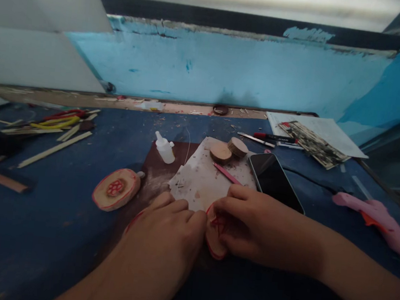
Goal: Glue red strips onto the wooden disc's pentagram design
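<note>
A wood slice with a red rim and red star-like lines (pixel 214 241) lies between my hands, near the front of the work area. My right hand (pixel 249 221) is closed at its right side, index finger by the upper edge and thumb bent over its face. At the slice's left edge, my left hand (pixel 174 227) has its fingers curled in, their tips hidden from view. Part of another red edge (pixel 133 221) shows beneath the left hand. To the left sits a wood slice with a red flower pattern (pixel 115 188).
Behind the hands are white paper (pixel 196 187), two plain wood slices (pixel 221 153), a pink pencil (pixel 226 173), a small white glue bottle (pixel 165 150) and a phone (pixel 275 181). A pink glue gun (pixel 380 219) lies right; pliers (pixel 59 121) and wooden sticks (pixel 54 150) lie left.
</note>
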